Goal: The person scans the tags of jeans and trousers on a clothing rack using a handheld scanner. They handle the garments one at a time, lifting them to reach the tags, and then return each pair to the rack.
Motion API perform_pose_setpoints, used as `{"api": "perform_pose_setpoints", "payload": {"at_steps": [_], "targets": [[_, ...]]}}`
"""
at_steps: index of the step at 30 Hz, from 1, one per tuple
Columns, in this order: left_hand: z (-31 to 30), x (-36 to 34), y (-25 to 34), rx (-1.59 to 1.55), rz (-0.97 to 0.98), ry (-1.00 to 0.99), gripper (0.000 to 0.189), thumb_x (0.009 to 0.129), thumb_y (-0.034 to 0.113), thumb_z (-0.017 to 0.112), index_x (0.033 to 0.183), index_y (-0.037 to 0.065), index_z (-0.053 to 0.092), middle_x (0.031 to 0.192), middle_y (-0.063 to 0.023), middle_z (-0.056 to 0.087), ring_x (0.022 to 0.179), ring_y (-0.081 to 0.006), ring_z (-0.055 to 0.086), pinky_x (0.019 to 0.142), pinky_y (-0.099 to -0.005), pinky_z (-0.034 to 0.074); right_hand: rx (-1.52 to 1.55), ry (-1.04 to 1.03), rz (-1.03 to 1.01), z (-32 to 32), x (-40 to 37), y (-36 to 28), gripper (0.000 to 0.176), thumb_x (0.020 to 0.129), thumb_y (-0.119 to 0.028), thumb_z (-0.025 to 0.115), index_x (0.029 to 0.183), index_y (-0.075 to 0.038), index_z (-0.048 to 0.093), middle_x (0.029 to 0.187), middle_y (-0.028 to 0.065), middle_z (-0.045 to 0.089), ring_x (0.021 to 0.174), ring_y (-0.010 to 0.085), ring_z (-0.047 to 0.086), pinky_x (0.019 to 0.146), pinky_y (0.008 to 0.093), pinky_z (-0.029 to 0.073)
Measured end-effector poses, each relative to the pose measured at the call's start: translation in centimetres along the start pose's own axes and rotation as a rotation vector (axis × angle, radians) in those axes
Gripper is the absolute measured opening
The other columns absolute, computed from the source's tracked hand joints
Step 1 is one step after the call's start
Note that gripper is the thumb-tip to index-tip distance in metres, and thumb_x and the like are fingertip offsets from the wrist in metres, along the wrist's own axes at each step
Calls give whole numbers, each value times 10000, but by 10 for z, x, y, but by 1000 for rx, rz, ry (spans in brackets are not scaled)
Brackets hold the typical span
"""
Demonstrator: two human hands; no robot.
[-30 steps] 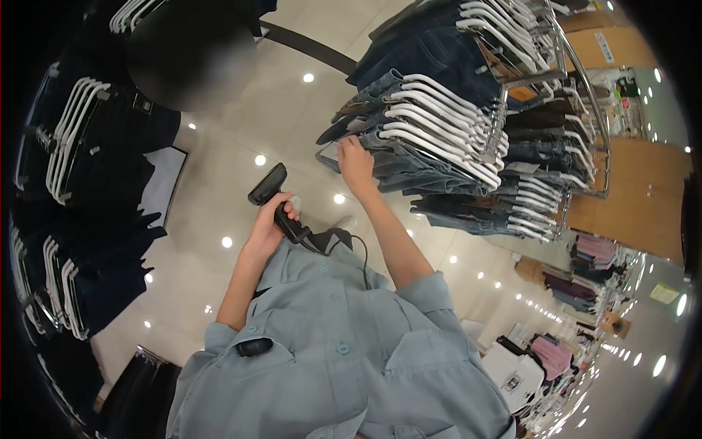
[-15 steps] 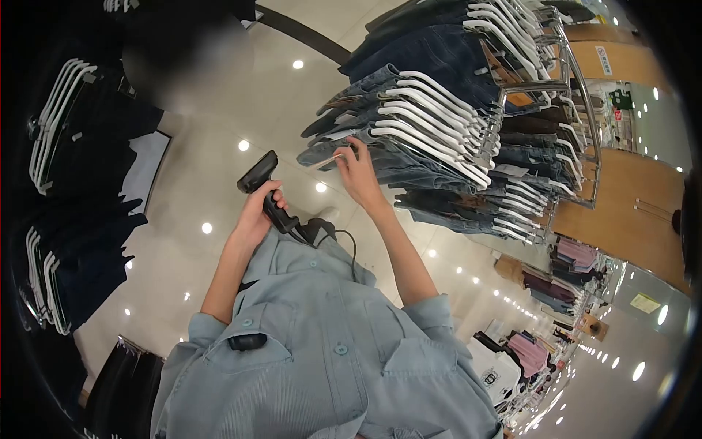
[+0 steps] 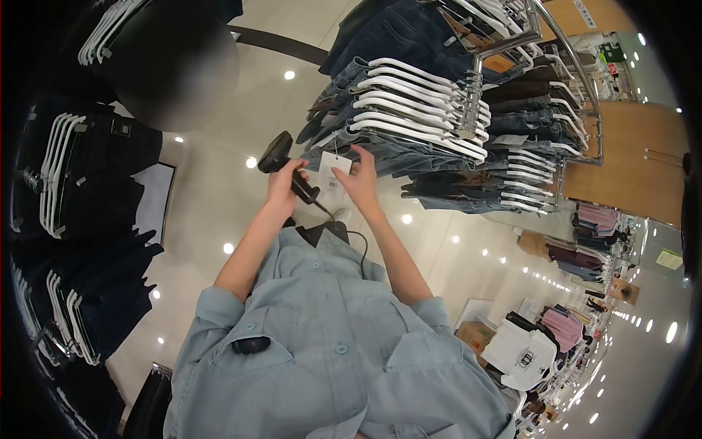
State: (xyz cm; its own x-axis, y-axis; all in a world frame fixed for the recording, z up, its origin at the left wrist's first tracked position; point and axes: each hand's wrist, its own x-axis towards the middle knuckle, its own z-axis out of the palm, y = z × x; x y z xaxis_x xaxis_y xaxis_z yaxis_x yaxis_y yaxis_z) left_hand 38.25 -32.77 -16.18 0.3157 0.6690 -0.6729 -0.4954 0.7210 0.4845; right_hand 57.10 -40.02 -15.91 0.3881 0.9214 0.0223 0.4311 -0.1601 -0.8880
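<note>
My left hand (image 3: 284, 184) is wrapped round the grip of a black handheld barcode scanner (image 3: 276, 152), its head pointing up and away from me. A cable (image 3: 364, 252) curls from its base down by my waist. In my right hand (image 3: 357, 181) a white price tag (image 3: 334, 173) is pinched at its right edge, its face toward me with small print too blurred to read. The tag hangs by a string from blue jeans (image 3: 391, 152) on a white hanger (image 3: 417, 133), just beyond my fingers. The scanner is close to the tag's left side, apart from it.
A chrome rack (image 3: 504, 45) holds several rows of jeans on white hangers at the upper right. Dark trousers (image 3: 110, 274) hang on the left. A wooden cabinet (image 3: 636, 161) stands far right. White and pink shirts (image 3: 521, 351) hang lower right over the pale tiled floor (image 3: 424, 252).
My right hand has turned the tag from edge-on to facing me. My left hand has brought the scanner up and right, nearer the tag. The camera view has shifted a little.
</note>
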Motion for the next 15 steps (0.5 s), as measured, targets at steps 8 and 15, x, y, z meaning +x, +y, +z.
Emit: {"api": "perform_pose_setpoints", "payload": {"at_steps": [8,15], "targets": [[19,51,-79,20,-30,234,90,831,13,721,851,-17,639,764,-85,660,620,-181,617,590,-320,525,-169,30,48,-37,-5,47,320,969,-249,643,1244,-93,600,1045,257,723,944,438,704,801,484,542],[56,76,-112,43,4,203,117,835,13,725,853,-16,614,751,-69,635,650,-177,626,608,-307,528,-506,-258,70,-75,17,-33,335,962,-172,637,1290,-159,566,1034,251,693,997,467,653,793,547,522]]}}
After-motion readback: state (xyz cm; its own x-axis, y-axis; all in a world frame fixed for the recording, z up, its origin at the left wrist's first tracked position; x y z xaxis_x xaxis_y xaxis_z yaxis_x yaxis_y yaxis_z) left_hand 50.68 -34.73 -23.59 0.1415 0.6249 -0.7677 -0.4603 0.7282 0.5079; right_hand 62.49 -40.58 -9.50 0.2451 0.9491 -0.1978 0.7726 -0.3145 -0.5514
